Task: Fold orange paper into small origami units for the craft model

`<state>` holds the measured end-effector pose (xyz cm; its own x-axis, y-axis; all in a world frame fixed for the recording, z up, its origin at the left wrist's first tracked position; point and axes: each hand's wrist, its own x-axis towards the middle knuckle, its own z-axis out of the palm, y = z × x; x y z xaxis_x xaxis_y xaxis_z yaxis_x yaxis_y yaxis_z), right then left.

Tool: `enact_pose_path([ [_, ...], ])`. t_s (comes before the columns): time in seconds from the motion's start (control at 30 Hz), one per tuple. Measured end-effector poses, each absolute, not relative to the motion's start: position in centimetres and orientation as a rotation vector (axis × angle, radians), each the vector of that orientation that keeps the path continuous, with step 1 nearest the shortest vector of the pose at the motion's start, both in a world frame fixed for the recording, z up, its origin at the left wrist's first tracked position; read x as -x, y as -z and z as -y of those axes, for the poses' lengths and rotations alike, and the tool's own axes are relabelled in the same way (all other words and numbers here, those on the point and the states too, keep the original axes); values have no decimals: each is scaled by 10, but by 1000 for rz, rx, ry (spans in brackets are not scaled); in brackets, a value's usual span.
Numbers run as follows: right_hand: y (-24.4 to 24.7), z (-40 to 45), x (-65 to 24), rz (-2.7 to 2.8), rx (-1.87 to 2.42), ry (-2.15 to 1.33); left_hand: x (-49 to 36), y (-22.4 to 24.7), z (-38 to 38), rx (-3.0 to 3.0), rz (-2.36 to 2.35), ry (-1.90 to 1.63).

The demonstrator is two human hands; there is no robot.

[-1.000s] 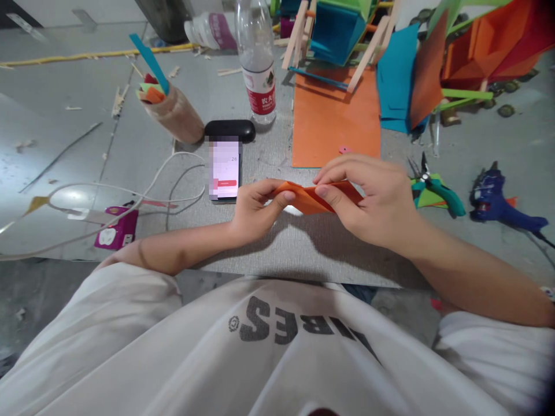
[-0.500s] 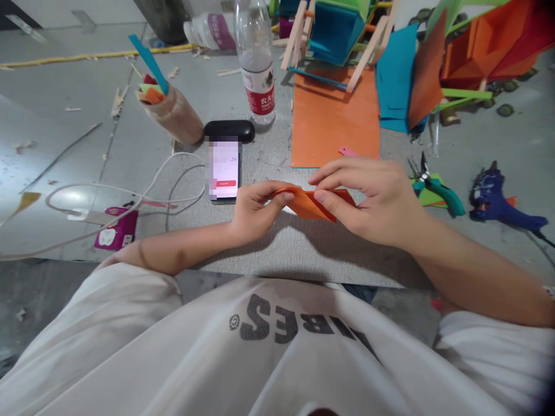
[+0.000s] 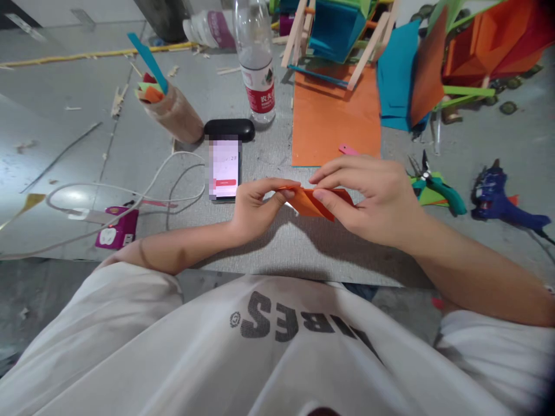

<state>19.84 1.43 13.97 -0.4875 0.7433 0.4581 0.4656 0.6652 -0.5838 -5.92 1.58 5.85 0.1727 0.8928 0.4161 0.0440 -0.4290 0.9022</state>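
Counter first: a broad grey surface, finely grained nearest the person, smoother to the left, littered with pale wood splinters. At the back, a frame of squared, light wooden sticks, with blue and green paper set among them. Its near end overlaps a flat orange sheet, matt and straight-edged.

Over the counter, short of that sheet, both hands share a folded piece of orange paper, creased along its top, its faces slanting down to a pointed lower corner. Right hand: thumb laid against the paper, fingers arched loosely over. Left hand: thumb and forefinger drawn narrow, pinching the other end.

Beyond them, a clear plastic bottle stands upright, its label red and white. Far right, a dark blue glue gun lies on its side. Left of the bottle, a tan, rounded holder with coloured paper poking out.

Smaller still: pliers with teal handles, lying on green scraps; a flat phone, screen lit; touching its far end, a smooth, black, round-ended case.
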Motion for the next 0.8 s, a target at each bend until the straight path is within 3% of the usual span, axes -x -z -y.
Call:
enact_pose_path([
  [0.8,-144,-1,-193,2084,1191,-625,58,-58,-13,-1446,-916,-1316],
])
